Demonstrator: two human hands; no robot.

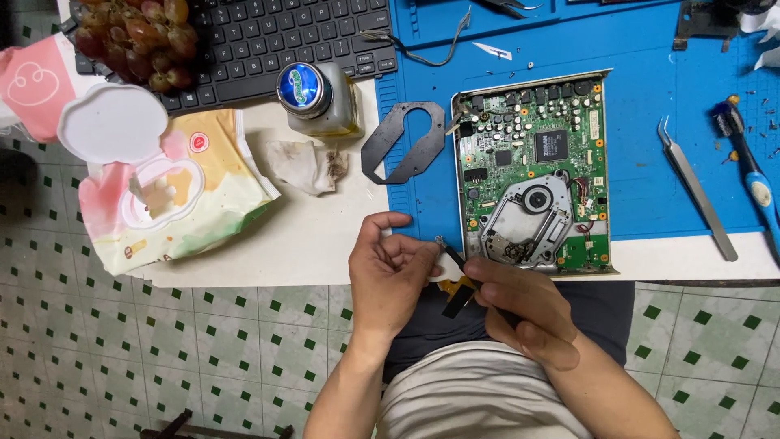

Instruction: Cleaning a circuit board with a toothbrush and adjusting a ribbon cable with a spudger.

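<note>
Opened disc drive unit [532, 171] lies on the blue work mat [650, 122], top cover off. Green circuit board fully exposed, chips and capacitors at the far end, silver optical pickup assembly [526, 221] with its round spindle hub at the near end. A dark flat metal plate [404, 144] with a keyhole-shaped cutout lies just beside the unit's left edge, half on the mat, half on the white tabletop [309, 244]. Judged from this, disassembly is well along: cover and plate are off, board and drive mechanism remain seated in the tray.

Both hands work at the table's near edge, just left of the unit's near corner. Left hand [390, 276] curled, fingers pinching something small against the palm side; what it pinches cannot be made out. Right hand [520, 313] closed around a thin dark tool [452, 258], pen-style grip, tip pointing toward the left hand's fingers. A short flat ribbon cable [458, 294], orange with a dark end, hangs between the two hands below the table edge. Whether it is attached to the unit cannot be told.

Around: tweezers [699, 189] and a blue-handled brush [751, 175] lie unused on the mat to the right, with tiny screws scattered near the brush. To the left, a small glass jar with a blue lid [313, 96], a crumpled soiled wipe [307, 167], an open pack of wet wipes [166, 183], a black keyboard [268, 36] and a bunch of red grapes [138, 36].

Work on the small part looks mid-step; board and pickup are not yet lifted.
</note>
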